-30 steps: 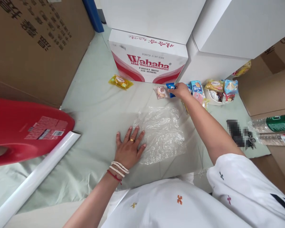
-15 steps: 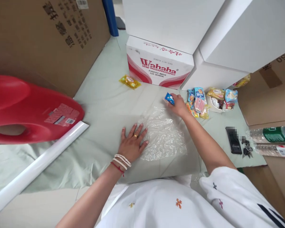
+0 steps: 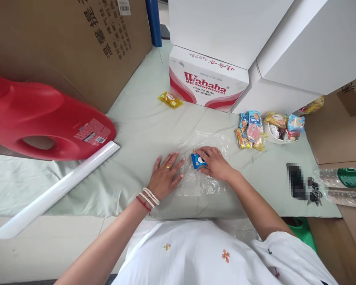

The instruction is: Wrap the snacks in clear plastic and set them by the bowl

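Observation:
In my right hand (image 3: pixel 215 163) is a small blue snack packet (image 3: pixel 198 160), gripped between thumb and fingers low over a clear plastic bag (image 3: pixel 192 187). The bag lies flat and crinkled on the pale green cloth (image 3: pixel 142 134). My left hand (image 3: pixel 165 174) rests flat with fingers spread, its fingertips at the bag's left edge; it holds nothing. Farther right sits a pile of wrapped snacks (image 3: pixel 252 132), beside a white bowl (image 3: pixel 273 136) filled with more packets. A yellow-wrapped snack (image 3: pixel 170 99) lies alone near the Wahaha box.
A red and white Wahaha box (image 3: pixel 207 85) stands at the back under white boxes (image 3: pixel 222 27). On the left are a big red jug (image 3: pixel 62 118), a white tube (image 3: pixel 59 190) and a cardboard box (image 3: pixel 112 51). Keys (image 3: pixel 314 194) and plastic bottles (image 3: pixel 344 178) lie at right.
My right hand has brought the blue snack packet from near the snack pile down and left, over the plastic bag. My left hand stays flat at the bag's edge. The view has shifted slightly.

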Action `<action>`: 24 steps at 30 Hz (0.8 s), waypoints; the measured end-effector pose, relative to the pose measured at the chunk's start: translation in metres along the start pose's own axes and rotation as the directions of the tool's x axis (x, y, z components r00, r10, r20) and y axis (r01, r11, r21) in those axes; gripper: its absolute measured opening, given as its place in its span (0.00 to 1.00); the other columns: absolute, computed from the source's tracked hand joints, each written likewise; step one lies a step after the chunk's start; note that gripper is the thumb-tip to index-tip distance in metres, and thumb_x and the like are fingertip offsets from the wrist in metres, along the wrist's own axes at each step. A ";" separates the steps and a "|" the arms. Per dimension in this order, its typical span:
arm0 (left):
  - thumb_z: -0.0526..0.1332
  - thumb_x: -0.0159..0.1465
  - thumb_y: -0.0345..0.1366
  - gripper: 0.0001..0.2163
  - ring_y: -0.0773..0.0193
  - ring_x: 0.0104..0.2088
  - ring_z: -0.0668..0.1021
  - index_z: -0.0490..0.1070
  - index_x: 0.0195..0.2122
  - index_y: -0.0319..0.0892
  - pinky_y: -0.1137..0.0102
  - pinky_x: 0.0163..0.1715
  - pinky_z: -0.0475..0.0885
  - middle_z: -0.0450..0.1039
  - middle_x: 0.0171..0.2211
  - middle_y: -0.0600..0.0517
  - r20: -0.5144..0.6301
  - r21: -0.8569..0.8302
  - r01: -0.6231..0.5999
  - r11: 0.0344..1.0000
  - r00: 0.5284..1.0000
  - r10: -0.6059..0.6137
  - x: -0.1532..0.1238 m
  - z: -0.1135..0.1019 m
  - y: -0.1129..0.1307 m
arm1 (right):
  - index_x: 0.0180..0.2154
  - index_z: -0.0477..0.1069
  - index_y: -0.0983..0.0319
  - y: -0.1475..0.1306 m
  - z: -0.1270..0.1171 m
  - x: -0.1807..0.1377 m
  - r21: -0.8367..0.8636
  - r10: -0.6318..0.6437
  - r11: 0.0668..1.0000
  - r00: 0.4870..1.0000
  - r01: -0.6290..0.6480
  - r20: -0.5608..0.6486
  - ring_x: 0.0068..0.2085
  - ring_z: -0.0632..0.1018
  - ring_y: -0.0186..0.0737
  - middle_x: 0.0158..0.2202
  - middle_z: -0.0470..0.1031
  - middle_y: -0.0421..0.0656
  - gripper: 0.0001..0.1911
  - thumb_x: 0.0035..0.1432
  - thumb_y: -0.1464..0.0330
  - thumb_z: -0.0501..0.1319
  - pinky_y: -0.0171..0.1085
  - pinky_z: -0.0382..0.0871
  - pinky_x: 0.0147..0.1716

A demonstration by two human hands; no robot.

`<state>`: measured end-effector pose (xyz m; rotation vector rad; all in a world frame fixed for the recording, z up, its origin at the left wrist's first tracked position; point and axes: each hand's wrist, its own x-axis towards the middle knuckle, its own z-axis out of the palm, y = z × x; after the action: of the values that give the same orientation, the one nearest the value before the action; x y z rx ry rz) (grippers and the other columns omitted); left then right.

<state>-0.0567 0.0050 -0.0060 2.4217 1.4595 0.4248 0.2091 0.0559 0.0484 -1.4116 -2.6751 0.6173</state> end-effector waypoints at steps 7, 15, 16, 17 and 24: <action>0.56 0.60 0.31 0.32 0.47 0.73 0.59 0.65 0.68 0.54 0.41 0.72 0.38 0.68 0.68 0.49 0.086 -0.097 -0.235 0.967 0.966 0.243 -0.020 -0.021 -0.006 | 0.69 0.57 0.50 0.006 -0.008 -0.084 0.242 -0.013 0.969 0.983 0.058 -0.182 0.64 0.68 0.56 0.63 0.66 0.53 0.34 0.66 0.56 0.63 0.58 0.68 0.61; 0.52 0.72 0.40 0.13 0.56 0.64 0.73 0.78 0.44 0.50 0.48 0.70 0.54 0.79 0.57 0.48 0.195 -0.258 -0.161 0.953 0.957 0.214 -0.013 -0.024 -0.032 | 0.48 0.76 0.52 0.003 0.056 -0.132 0.306 0.130 0.951 0.943 -0.032 -0.306 0.58 0.74 0.51 0.54 0.75 0.49 0.11 0.72 0.66 0.55 0.57 0.72 0.57; 0.52 0.72 0.40 0.14 0.57 0.62 0.76 0.78 0.43 0.50 0.49 0.69 0.57 0.81 0.53 0.49 0.175 -0.287 -0.120 0.950 0.969 0.175 -0.008 -0.027 -0.033 | 0.47 0.76 0.52 0.004 0.052 -0.129 0.326 0.147 0.944 0.938 -0.039 -0.313 0.56 0.75 0.50 0.53 0.76 0.49 0.12 0.72 0.65 0.54 0.56 0.73 0.55; 0.52 0.72 0.42 0.14 0.57 0.60 0.77 0.78 0.42 0.49 0.51 0.69 0.59 0.83 0.50 0.48 0.152 -0.319 -0.080 0.944 0.979 0.134 -0.002 -0.029 -0.033 | 0.47 0.76 0.52 0.005 0.045 -0.124 0.347 0.156 0.937 0.937 -0.040 -0.313 0.54 0.75 0.50 0.51 0.76 0.49 0.12 0.72 0.65 0.54 0.55 0.74 0.54; 0.61 0.64 0.54 0.17 0.52 0.55 0.78 0.78 0.33 0.46 0.58 0.59 0.72 0.81 0.41 0.45 0.032 -0.544 0.093 0.834 0.995 -0.089 0.054 -0.044 -0.038 | 0.42 0.77 0.58 0.038 -0.022 -0.068 0.477 0.147 0.879 0.952 -0.001 -0.269 0.39 0.76 0.42 0.40 0.75 0.47 0.14 0.70 0.59 0.56 0.40 0.71 0.40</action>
<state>-0.0803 0.0736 0.0256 1.8864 1.2287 0.7030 0.2832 0.0273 0.0632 -1.3395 -2.0567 0.9064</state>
